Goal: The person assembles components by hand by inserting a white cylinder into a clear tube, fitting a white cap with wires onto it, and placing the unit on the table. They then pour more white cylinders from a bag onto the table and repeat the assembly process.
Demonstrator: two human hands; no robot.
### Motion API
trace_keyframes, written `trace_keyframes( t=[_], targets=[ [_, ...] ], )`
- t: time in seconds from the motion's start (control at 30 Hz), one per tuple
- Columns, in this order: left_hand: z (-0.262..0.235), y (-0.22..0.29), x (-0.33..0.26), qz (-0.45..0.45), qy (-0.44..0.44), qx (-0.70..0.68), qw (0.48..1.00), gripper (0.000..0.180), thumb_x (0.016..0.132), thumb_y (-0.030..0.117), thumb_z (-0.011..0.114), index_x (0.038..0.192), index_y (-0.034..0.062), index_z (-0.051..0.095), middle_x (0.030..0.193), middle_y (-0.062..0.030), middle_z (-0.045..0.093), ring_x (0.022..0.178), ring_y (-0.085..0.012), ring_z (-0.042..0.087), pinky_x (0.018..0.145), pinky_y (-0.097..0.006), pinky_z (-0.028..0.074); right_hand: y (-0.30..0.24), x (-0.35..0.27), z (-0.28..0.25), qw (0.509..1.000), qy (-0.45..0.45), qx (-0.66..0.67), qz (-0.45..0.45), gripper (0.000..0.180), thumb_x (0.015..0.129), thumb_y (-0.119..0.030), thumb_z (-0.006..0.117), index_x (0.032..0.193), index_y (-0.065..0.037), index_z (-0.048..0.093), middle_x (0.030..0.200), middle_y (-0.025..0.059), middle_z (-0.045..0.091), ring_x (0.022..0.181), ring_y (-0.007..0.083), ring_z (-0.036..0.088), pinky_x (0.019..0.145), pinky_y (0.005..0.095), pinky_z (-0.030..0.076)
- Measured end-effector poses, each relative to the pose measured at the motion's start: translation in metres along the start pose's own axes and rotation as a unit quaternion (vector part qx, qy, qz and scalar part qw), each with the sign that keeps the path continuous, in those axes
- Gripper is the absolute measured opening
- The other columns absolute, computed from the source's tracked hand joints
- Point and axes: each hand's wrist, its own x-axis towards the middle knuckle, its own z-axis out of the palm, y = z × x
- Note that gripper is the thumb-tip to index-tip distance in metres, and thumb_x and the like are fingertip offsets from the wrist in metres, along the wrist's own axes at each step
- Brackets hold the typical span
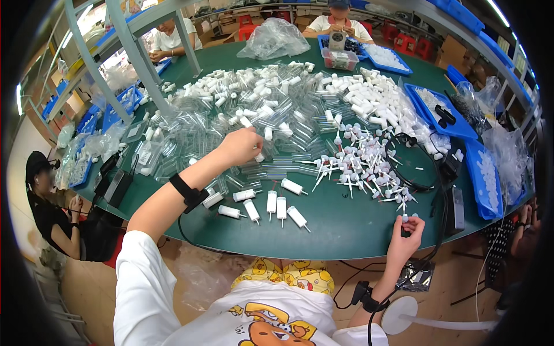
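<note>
My left hand (239,147) reaches over the near edge of a heap of clear plastic tubes (288,167) and white cylindrical caps (381,104). Its fingers are closed around a white cap (259,157), mostly covered by them. By the table's front edge, my right hand (407,232) pinches a small white stemmed plug (405,218), partly hidden by the fingers. Beyond that hand lies a pile of similar thin-stemmed plugs (358,167) with rounded heads. Between my hands, several white caps with thin stems (281,207) lie loosely on the green table (358,230).
Blue trays of white parts (483,179) line the right side, near black cables (398,173) and a black box (455,210). Grey metal posts (141,57) rise at the left. A clear plastic bag (274,39) lies at the back. Other people sit around the table.
</note>
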Motion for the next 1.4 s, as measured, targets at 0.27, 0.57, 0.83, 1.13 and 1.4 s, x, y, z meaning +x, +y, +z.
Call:
trace_keyframes(
  t=[0.27, 0.57, 0.83, 1.13, 1.4],
  targets=[
    [-0.004, -0.008, 0.006, 0.036, -0.045, 0.134, 0.989, 0.014, 0.066, 0.010, 0.065, 0.079, 0.0123, 0.067, 0.085, -0.0070, 0.054, 0.088, -0.0265, 0.056, 0.073, -0.039, 0.048, -0.001, 0.000, 0.000, 1.000, 0.001, 0.007, -0.004, 0.020, 0.078, -0.007, 0.065, 0.087, 0.000, 0.049, 0.077, 0.0068, 0.053, 0.068, 0.0170, 0.047, 0.067, 0.0299, 0.042],
    [-0.020, -0.008, 0.000, 0.067, -0.049, 0.145, 0.986, 0.021, 0.061, 0.011, 0.073, 0.080, 0.0116, 0.064, 0.089, -0.0066, 0.053, 0.092, -0.0261, 0.055, 0.077, -0.038, 0.046, -0.001, -0.004, -0.001, 0.999, 0.015, -0.019, -0.025, 0.020, 0.078, -0.007, 0.065, 0.089, 0.000, 0.050, 0.078, 0.0075, 0.052, 0.069, 0.0174, 0.048, 0.067, 0.0301, 0.043],
    [-0.080, 0.036, -0.061, -0.011, 0.065, -0.135, 0.989, 0.026, 0.067, 0.010, 0.075, 0.082, 0.0029, 0.055, 0.074, -0.0061, 0.057, 0.069, -0.0209, 0.056, 0.066, -0.029, 0.046, -0.017, -0.018, -0.015, 0.968, 0.027, 0.247, -0.045, 0.026, 0.077, 0.009, 0.059, 0.100, 0.001, 0.053, 0.097, 0.0058, 0.049, 0.083, 0.0145, 0.046, 0.079, 0.0271, 0.039],
    [-0.027, 0.131, -0.170, -0.112, 0.133, -0.544, 0.821, 0.028, 0.073, 0.003, 0.073, 0.098, -0.0001, 0.062, 0.095, -0.0056, 0.062, 0.086, -0.0108, 0.060, 0.067, -0.022, 0.052, -0.102, -0.075, -0.005, 0.887, -0.231, 0.399, 0.038, 0.026, 0.079, -0.013, 0.066, 0.099, 0.003, 0.060, 0.095, 0.0079, 0.050, 0.082, 0.0161, 0.051, 0.071, 0.0267, 0.042],
    [0.026, 0.180, -0.167, -0.166, 0.091, -0.555, 0.810, 0.032, 0.082, 0.004, 0.064, 0.110, -0.0020, 0.049, 0.093, -0.0095, 0.060, 0.083, -0.0130, 0.062, 0.067, -0.024, 0.053, -0.108, -0.080, 0.021, 0.925, -0.301, 0.231, -0.033, 0.021, 0.082, 0.001, 0.057, 0.102, 0.004, 0.060, 0.091, 0.0061, 0.059, 0.079, 0.0121, 0.053, 0.070, 0.0245, 0.044]
  ],
)
